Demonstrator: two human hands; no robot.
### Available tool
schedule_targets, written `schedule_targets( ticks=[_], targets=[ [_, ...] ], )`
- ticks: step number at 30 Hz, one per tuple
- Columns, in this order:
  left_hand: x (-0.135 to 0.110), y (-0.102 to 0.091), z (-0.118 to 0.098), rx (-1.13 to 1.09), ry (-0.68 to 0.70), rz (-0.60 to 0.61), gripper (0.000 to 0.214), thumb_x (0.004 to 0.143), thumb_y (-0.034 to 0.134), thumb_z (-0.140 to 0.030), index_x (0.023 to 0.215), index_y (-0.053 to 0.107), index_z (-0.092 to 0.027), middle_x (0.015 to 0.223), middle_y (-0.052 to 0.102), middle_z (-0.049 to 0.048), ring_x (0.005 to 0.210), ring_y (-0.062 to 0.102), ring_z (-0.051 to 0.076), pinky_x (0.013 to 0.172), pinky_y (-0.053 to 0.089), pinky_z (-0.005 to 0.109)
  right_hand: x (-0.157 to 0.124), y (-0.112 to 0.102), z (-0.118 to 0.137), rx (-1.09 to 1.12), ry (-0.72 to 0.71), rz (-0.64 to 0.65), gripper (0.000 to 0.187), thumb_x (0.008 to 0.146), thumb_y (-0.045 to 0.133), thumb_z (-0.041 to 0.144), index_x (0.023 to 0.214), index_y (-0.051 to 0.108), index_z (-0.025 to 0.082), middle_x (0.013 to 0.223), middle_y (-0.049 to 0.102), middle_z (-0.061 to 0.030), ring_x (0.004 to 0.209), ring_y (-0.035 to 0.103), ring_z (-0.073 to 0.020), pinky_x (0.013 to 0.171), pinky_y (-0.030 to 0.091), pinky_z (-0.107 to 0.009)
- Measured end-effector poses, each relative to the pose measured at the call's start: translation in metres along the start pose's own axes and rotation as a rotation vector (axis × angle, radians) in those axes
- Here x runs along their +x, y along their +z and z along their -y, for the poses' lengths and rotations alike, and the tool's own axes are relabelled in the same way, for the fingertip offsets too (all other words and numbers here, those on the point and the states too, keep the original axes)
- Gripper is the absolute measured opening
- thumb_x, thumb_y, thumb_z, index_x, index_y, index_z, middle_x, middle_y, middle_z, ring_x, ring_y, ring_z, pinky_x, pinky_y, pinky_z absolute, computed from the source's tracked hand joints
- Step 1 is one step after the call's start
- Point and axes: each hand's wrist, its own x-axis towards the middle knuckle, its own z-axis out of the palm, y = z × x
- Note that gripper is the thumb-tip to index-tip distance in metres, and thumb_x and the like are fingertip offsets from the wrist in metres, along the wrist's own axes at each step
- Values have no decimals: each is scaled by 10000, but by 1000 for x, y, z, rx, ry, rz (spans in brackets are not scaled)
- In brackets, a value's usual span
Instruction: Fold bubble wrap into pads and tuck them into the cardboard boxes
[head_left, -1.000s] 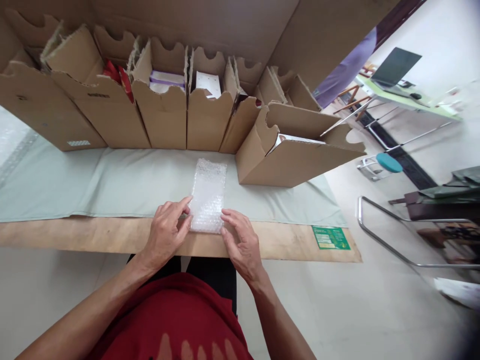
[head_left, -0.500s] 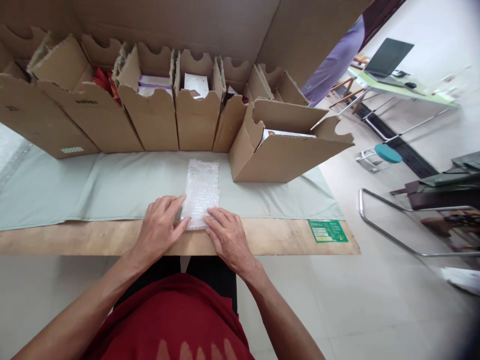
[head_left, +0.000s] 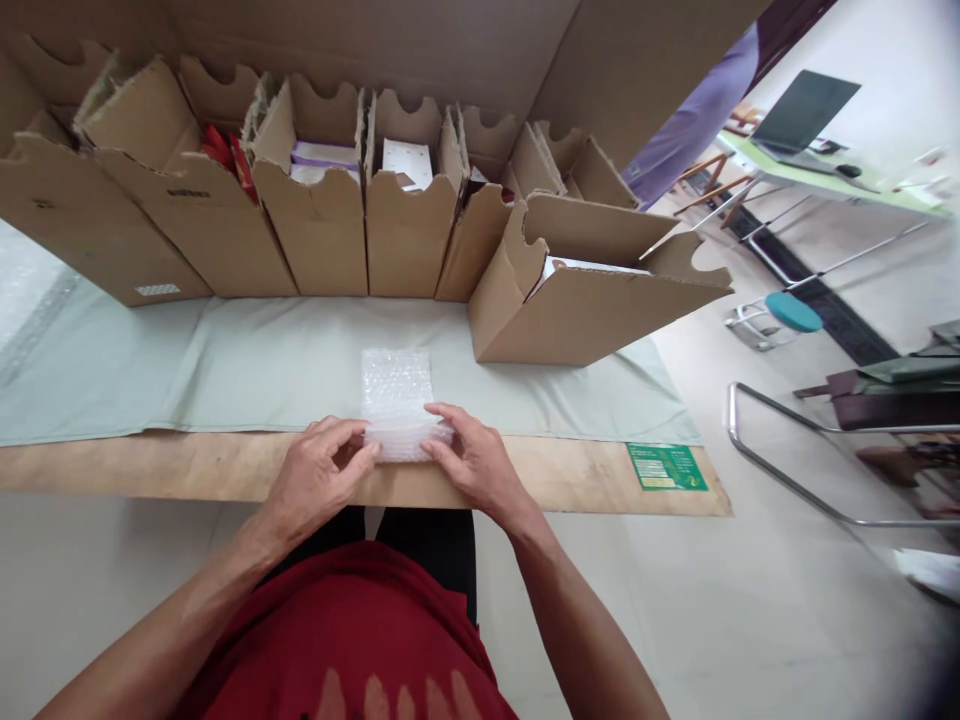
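Observation:
A sheet of bubble wrap (head_left: 397,385) lies before me at the front of the table, its near end folded over into a thicker layer. My left hand (head_left: 322,465) pinches the left edge of that fold between thumb and fingers. At the right edge, my right hand (head_left: 476,455) grips the same fold, thumb below and fingers above. Whether anything is wrapped inside the fold, I cannot tell.
Behind the wrap stands a row of open cardboard file boxes (head_left: 326,235), some with packets inside. Another box (head_left: 592,310) with white contents stands nearer, at right. A green label (head_left: 666,467) marks the wooden edge. At far right are a stool (head_left: 793,312) and a laptop (head_left: 806,115).
The bubble wrap's near end has been folded up and away from me, so the flat part is shorter. My hands have gone from lying along its sides to pinching the fold.

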Motion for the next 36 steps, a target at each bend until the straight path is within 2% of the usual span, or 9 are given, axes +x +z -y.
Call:
schedule_targets(
  ticks=[3, 5, 7, 12, 17, 21, 25, 30, 36],
  targets=[
    [3, 7, 4, 29, -96, -55, 236, 928, 608, -340, 1032, 742, -175, 799, 725, 28, 716, 669, 183, 641, 509, 298, 7, 9, -1, -105, -37, -137, 364, 989, 633, 280, 1342, 623, 192, 1002, 746, -69, 853, 682, -235, 835, 540, -387],
    [6, 12, 8, 73, -119, -91, 304, 923, 616, -337, 1152, 718, -165, 777, 706, 12, 691, 652, 178, 649, 508, 299, 5, 11, 2, -205, -140, -270, 319, 1009, 612, 293, 1310, 630, 189, 1129, 728, -117, 1001, 680, -272, 892, 520, -419],
    [8, 16, 11, 128, -115, -113, 369, 925, 622, -328, 1249, 679, -162, 778, 689, 2, 688, 643, 176, 676, 516, 303, 1, 10, 6, -286, -255, -291, 274, 1020, 603, 292, 1278, 639, 210, 1241, 701, -134, 1127, 649, -295, 946, 496, -445],
    [10, 14, 8, 240, -2, -137, 312, 962, 580, -291, 1224, 687, -159, 1026, 691, 90, 855, 682, 212, 778, 556, 343, 0, 10, 7, -401, -443, -5, 289, 1002, 602, 196, 1289, 637, 197, 1386, 665, -137, 1316, 565, -326, 1049, 438, -501],
    [2, -3, 0, 98, 216, -7, 275, 957, 632, -336, 1187, 696, -201, 1269, 693, 120, 1224, 616, 286, 1050, 497, 452, 7, 5, 2, -157, -347, 13, 242, 1057, 536, 200, 1257, 671, 180, 1172, 774, -87, 1030, 707, -235, 934, 502, -399],
    [4, -6, -1, 26, 30, 61, 271, 969, 587, -361, 1155, 724, -218, 1033, 761, 68, 975, 686, 230, 865, 553, 374, 11, -5, 3, -51, -127, 143, 260, 1051, 570, 291, 1277, 683, 228, 1231, 762, -57, 1058, 716, -231, 970, 514, -395],
    [19, 5, 3, 57, -223, -16, 421, 895, 616, -489, 1165, 737, -190, 956, 748, 70, 776, 671, 202, 703, 543, 331, 29, -14, 1, -97, -80, 49, 303, 1018, 628, 361, 1265, 689, 196, 1257, 723, -103, 1183, 654, -272, 1054, 475, -436],
    [33, 16, -1, 149, -238, -100, 439, 869, 577, -482, 1134, 726, -166, 884, 701, 47, 697, 603, 168, 645, 516, 299, 68, -22, 0, -249, -82, 232, 549, 933, 732, 498, 1333, 649, 131, 1307, 682, -171, 1217, 603, -336, 1035, 457, -473],
    [27, 16, -9, 151, -280, -159, 555, 843, 621, -530, 1236, 672, -141, 1033, 688, 96, 828, 644, 205, 725, 549, 346, 85, -21, 6, -200, -102, 426, 213, 877, 792, 368, 993, 741, 198, 951, 753, -63, 940, 655, -242, 787, 414, -311]
  ],
)
